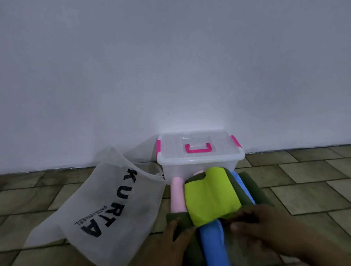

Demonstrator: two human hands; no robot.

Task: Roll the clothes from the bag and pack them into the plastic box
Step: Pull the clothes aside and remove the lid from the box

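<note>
Right hand (255, 224), blurred, covers dark green cloth (253, 191).

Lime-green cloth (210, 199), clear box (200, 158) with pink handle (198, 148), white black-lettered bag (105, 212)

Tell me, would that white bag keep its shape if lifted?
Probably not: the bag lies slumped and creased on the floor, so it likely flops. Its thin, see-through fabric suggests it is light. Lying flat, it should slide rather than roll.

Home room: tiled floor (306, 191), plain wall (167, 62)
</note>
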